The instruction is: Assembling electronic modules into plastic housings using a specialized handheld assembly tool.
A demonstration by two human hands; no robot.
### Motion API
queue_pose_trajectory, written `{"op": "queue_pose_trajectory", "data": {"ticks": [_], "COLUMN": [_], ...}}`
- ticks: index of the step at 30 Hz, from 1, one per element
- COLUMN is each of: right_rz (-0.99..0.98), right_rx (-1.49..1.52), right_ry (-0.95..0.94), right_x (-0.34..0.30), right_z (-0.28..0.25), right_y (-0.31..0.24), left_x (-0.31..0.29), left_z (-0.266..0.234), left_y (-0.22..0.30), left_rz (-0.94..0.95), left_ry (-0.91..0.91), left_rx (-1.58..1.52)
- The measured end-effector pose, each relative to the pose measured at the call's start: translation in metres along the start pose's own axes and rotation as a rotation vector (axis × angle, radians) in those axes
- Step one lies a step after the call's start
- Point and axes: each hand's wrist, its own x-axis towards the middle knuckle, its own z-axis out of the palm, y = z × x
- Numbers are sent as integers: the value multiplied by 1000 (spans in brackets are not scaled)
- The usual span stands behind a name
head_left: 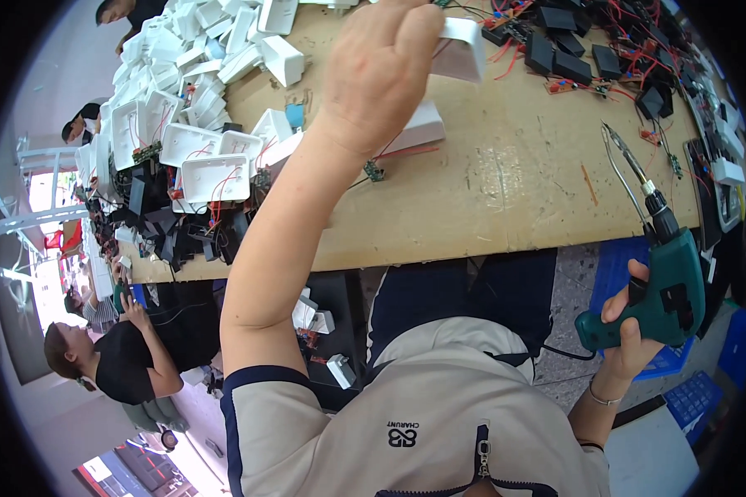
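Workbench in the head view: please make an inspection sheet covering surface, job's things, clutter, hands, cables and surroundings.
Surface: tan flat tabletop, scuffed.
Job's things: green pistol-shaped soldering gun; white plastic box-shaped housing.
Clutter: piled white plastic trays at left; black plastic boxes at upper right.
Hands: left hand grips the housing; right hand holds the gun.
Cables: black cord by the gun's handle; thin red wires on the tabletop.
Surroundings: co-worker in black clothing at left; blue plastic crates at right.

A green soldering gun (675,282) (tip forward) is right of a hand-held white casing (462,51).
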Motion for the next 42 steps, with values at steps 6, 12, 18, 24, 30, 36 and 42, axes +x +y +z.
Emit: {"op": "queue_pose_trajectory", "data": {"ticks": [6,12,18,24,30,36,42], "right_rz": [-8,34,108,236,209,165,169], "right_rx": [91,485,657,603,615,578,571], "right_ry": [44,1,-64,-21,11,16,43], "right_x": [-7,5,41,63,70,79,78], "right_z": [-7,5,41,66,70,72,72], "right_y": [1,9,26,28,28,29,30], "left_x": [52,15,48,2,-14,-9,6], "left_z": [19,64,53,24,27,40,48], "left_y": [56,93,95,115,141,142,145], "left_rz": [-501,-363,-231,-338,-302,-280,-333], "left_ry": [-245,-470,-487,-496,-711,-734,-909], "left_rx": [-230,-175,-10,-50,27,85,30]}}
